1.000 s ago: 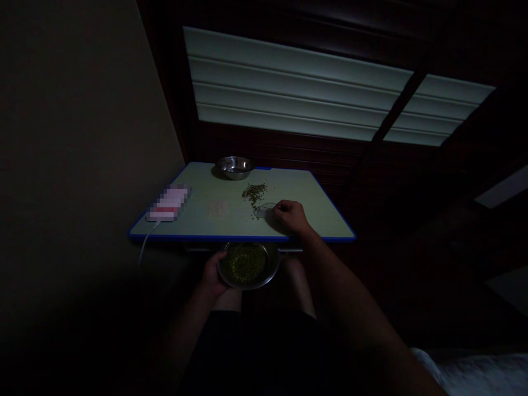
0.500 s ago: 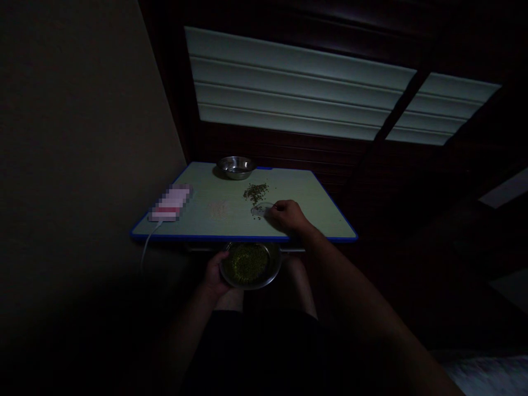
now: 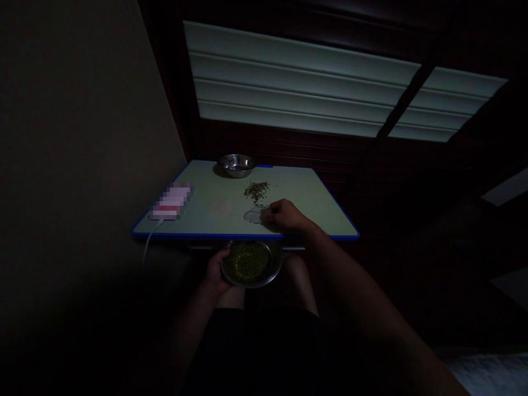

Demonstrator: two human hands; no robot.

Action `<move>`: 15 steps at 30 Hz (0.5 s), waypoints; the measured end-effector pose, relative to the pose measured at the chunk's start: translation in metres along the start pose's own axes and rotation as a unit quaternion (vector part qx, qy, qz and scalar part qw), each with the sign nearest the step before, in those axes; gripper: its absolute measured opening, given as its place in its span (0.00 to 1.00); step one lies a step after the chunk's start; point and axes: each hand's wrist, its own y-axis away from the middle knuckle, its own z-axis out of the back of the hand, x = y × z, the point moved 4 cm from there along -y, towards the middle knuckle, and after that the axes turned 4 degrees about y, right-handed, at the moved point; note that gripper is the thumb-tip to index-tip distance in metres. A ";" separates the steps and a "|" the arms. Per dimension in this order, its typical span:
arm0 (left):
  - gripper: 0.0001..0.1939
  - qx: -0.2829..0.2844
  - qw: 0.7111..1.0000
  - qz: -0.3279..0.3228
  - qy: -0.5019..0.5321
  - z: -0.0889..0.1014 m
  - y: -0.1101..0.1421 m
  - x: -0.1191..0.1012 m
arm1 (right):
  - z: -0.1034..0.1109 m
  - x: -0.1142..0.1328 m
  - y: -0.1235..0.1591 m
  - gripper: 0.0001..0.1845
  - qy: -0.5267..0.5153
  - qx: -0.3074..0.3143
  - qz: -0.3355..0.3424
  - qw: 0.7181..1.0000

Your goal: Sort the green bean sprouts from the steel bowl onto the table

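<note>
My left hand grips the left rim of a metal bowl, held over my lap just below the table's front edge. Small green beans fill much of it. On the table, my right hand pinches the right side of a clear, round plastic piece, perhaps a lid, which lies low at the tabletop. Its exact kind is hard to make out in the dim light. Just behind it lies a loose pile of small brownish-green grains. To its left is a faint patch of pale grains.
A second metal bowl stands at the back of the pale, blue-edged table. At the left lies a blurred-out pinkish device with a white cable hanging over the front edge. A wall borders the left side.
The clear plastic piece has slid a little to the left with my right hand, and less dark grain shows beneath it. My left hand and its bowl have barely moved.
</note>
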 end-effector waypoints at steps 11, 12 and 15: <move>0.13 -0.024 0.999 0.007 -0.030 0.000 -0.002 0.003 | -0.006 0.013 0.014 0.07 -0.027 0.065 0.030 0.997; 0.13 -0.023 0.999 0.007 -0.032 0.001 -0.002 0.003 | -0.007 0.013 0.015 0.07 -0.033 0.070 0.034 0.996; 0.13 -0.015 0.999 0.014 -0.034 0.003 -0.003 0.003 | -0.008 0.014 0.018 0.07 -0.041 0.080 0.045 0.995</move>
